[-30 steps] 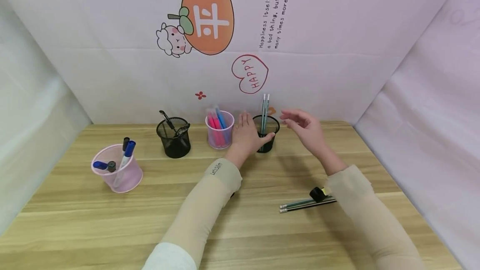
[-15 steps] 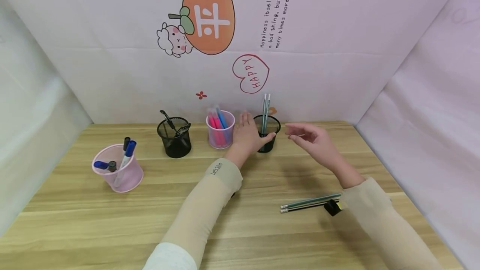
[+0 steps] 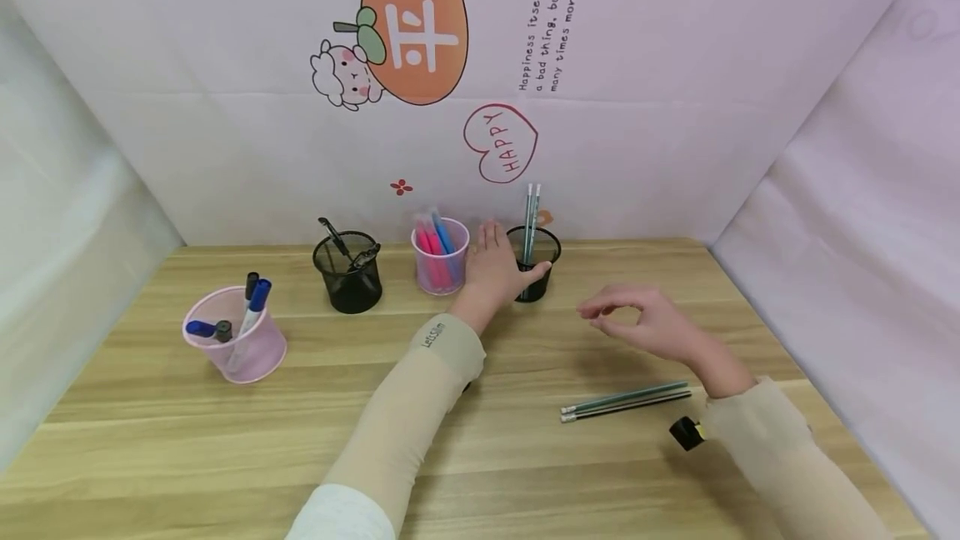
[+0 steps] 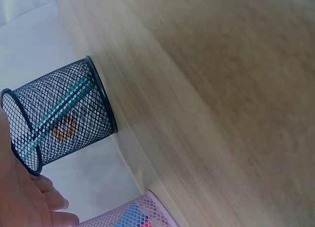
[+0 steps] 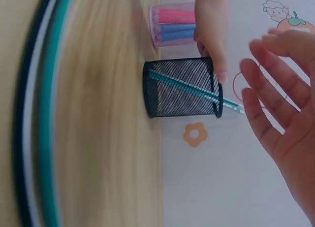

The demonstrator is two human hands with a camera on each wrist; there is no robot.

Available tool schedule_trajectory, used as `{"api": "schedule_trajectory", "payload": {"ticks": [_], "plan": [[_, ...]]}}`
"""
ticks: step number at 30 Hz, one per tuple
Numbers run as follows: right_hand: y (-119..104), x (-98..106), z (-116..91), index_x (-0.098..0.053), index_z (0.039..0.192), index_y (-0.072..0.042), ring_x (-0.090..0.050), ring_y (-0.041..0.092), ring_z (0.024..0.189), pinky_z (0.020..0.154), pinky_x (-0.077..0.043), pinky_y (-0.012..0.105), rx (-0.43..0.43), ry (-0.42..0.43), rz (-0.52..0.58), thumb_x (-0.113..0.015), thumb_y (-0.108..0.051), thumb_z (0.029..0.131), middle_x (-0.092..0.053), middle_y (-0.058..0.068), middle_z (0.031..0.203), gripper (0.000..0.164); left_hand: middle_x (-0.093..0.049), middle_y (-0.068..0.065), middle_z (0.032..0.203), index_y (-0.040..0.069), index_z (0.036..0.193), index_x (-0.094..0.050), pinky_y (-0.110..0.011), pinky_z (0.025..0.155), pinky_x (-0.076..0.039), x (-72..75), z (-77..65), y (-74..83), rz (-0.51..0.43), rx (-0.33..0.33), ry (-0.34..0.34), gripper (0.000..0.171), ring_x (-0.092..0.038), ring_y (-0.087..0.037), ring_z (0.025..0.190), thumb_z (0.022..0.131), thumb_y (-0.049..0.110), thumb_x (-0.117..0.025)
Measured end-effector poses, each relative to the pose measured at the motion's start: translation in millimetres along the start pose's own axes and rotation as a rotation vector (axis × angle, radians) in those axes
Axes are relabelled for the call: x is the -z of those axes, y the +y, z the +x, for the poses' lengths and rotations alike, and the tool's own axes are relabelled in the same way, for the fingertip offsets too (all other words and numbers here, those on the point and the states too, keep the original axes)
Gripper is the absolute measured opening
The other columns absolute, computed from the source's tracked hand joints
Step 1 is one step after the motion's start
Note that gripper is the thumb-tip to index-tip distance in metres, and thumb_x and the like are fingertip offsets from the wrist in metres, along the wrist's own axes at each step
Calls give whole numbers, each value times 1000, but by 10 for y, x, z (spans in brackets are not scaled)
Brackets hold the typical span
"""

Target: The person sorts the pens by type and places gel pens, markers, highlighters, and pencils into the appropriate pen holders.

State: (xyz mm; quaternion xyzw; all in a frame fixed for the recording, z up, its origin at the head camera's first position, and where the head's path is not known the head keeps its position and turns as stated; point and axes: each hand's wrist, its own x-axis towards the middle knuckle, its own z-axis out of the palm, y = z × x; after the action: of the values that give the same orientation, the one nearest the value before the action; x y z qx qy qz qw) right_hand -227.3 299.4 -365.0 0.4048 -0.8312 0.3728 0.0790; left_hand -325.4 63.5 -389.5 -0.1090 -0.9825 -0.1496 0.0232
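Observation:
In the head view my left hand (image 3: 495,273) lies against the near-left side of a black mesh pen cup (image 3: 534,290). Its fingers are straight and the thumb stretches across the cup's front near the rim. Two teal pencils (image 3: 531,219) stand in that cup, white ends up; the left wrist view shows the pencils (image 4: 69,101) through the mesh. My right hand (image 3: 648,323) hovers over the table, right of the cup, fingers loosely bent and holding nothing. Below it lie a teal pencil (image 3: 626,398) and a black pencil (image 3: 637,406), side by side.
A pink cup of pink and blue pens (image 3: 435,283) stands just left of my left hand. Further left are a black mesh cup (image 3: 354,294) with black pens and a pink cup (image 3: 258,361) with markers. A white printed cloth (image 3: 637,157) rises behind the table.
My right hand has drawn back from beside the black cup, moving right and toward me, above the loose pencils. My left hand stays against the cup.

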Motion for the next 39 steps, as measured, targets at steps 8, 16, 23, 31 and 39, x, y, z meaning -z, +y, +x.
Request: {"api": "schedule_trajectory", "payload": {"ticks": [8, 16, 23, 31, 39], "plan": [[38, -22, -172, -77, 112, -7, -71, 15, 93, 78, -60, 38, -75, -194, 37, -72, 8, 90, -75, 3, 104, 28, -12, -21, 169, -3, 162, -15, -46, 124, -19, 2, 12, -6, -5, 1, 3, 114, -12, -32, 156, 92, 82, -43], [67, -72, -302, -75, 115, 1, -70, 16, 92, 80, -60, 39, -178, -386, 97, -73, 1, 92, -74, 9, 105, 23, -12, -21, 169, -4, 162, -15, -47, 124, -20, 3, 3, 0, 1, -9, 3, 113, -13, -32, 156, 92, 81, -43], [64, -98, -380, -76, 113, 2, -69, 14, 91, 77, -60, 32, -223, -454, 122, -73, 6, 89, -75, 9, 103, 25, -14, -21, 169, -3, 162, -16, -47, 123, -20, -7, 6, 2, -4, -6, 10, 113, -13, -32, 156, 92, 81, -43], [142, -110, -464, -77, 112, 0, -64, 6, 83, 68, -57, 27, -243, -513, 152, -68, 13, 86, -72, -2, 94, 30, -13, -21, 169, -4, 162, -16, -48, 123, -20, -15, 3, -1, -7, -3, 6, 114, -13, -32, 156, 91, 82, -43], [165, -83, -500, -76, 114, 0, -59, 3, 79, 65, -54, 24, -297, -515, 156, -65, 13, 87, -70, -3, 90, 32, -9, -20, 170, -3, 162, -11, -46, 124, -17, 8, 6, 8, 5, 10, -21, 115, -9, -31, 157, 92, 82, -41]]}}
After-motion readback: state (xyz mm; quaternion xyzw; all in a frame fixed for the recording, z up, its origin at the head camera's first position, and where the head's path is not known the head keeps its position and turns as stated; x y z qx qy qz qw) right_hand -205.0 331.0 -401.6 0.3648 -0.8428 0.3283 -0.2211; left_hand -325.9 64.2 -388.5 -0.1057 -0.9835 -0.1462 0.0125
